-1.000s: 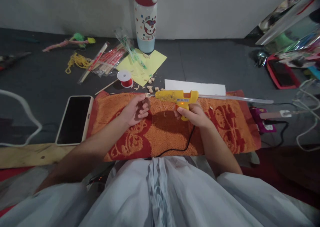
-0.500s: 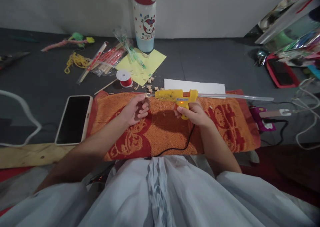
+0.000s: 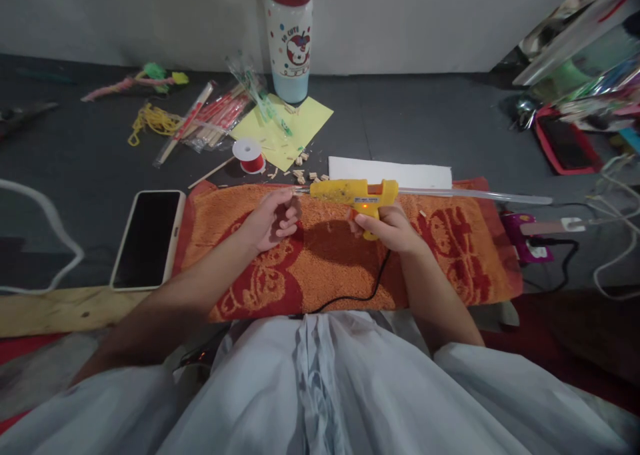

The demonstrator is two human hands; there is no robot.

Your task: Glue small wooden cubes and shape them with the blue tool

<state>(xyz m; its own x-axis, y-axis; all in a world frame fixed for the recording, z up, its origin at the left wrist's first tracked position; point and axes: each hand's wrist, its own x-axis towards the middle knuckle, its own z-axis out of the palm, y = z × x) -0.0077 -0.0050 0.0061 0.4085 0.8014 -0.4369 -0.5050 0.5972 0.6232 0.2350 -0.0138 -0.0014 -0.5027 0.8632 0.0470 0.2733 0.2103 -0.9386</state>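
My right hand (image 3: 393, 227) is wrapped around the handle of a yellow hot glue gun (image 3: 340, 191), its orange light lit. A long clear glue stick (image 3: 475, 195) sticks out of its back end, to the right. The gun's metal nozzle points left at the fingertips of my left hand (image 3: 273, 221). Thumb and forefinger there pinch a small pale wooden piece (image 3: 295, 190), mostly hidden by the fingers. Nozzle and piece seem to meet, though contact is hard to make out. Both hands are above an orange and red towel (image 3: 330, 261).
Cut wood bits (image 3: 300, 175), a red thread spool (image 3: 249, 156), yellow paper (image 3: 315, 118) and wrapped chopsticks (image 3: 220, 118) lie behind the towel. A bottle (image 3: 290, 48) stands at the wall. A phone (image 3: 149, 240) lies left; the gun's black cord (image 3: 350, 299) crosses the towel.
Hardly anything differs. The glue gun and its glue stick have shifted very slightly to the right; my left hand stays at the nozzle with its pinch unchanged.
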